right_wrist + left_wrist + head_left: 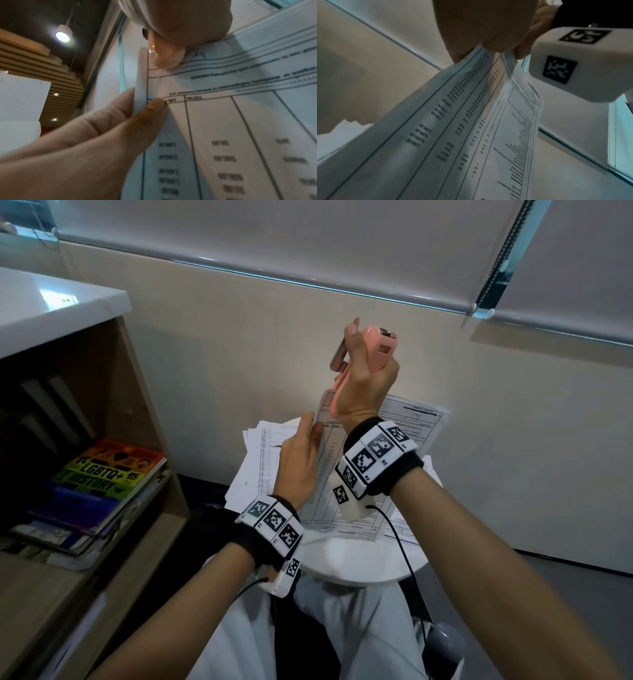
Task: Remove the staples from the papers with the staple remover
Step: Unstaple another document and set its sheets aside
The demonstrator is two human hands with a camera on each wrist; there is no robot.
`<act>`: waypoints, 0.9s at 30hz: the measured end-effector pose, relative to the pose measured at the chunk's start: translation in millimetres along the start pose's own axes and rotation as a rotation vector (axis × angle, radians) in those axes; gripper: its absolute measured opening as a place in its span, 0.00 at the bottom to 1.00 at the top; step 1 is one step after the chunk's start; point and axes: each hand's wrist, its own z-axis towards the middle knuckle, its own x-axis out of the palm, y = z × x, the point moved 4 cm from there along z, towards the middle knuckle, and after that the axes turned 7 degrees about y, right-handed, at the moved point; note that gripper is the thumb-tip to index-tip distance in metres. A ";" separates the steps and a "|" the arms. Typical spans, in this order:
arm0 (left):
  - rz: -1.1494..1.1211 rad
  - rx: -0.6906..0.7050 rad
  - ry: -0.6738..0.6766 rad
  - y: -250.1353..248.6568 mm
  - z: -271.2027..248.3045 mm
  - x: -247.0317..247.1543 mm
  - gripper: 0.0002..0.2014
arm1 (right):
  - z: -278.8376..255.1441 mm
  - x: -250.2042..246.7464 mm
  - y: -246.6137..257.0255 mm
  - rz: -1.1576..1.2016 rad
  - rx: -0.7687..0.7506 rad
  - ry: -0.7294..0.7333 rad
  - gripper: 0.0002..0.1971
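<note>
Gripping pink staple remover upright in my right hand, nose down on top corner of papers; left hand pinches them just below. Staple prob. hidden under nose.

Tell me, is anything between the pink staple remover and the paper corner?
Nothing visible. The right hand holds the pink staple remover with its tip right at the top corner of the stapled papers, which the left hand pinches.

Pink staple remover, white papers with black-ruled tables, rainbow-striped book
</note>
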 end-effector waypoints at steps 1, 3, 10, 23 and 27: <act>0.002 0.006 0.011 -0.6 0.2 0.3 0.08 | 1.5 -1.0 -1.8 0.002 0.009 -0.004 0.13; 0.012 0.012 0.018 -1.6 0.9 0.1 0.09 | 2.3 -4.0 -2.5 0.008 0.027 -0.002 0.10; -0.056 -0.070 -0.001 13.9 4.8 -7.6 0.12 | 7.6 -34.1 47.6 0.190 -0.096 -0.042 0.19; -0.336 -0.299 0.061 42.7 10.8 23.2 0.10 | -65.8 -209.6 -46.3 -0.417 0.821 0.344 0.11; -0.219 -0.552 0.117 83.5 -0.8 41.4 0.13 | -53.5 -256.7 -69.8 -0.561 0.946 0.131 0.15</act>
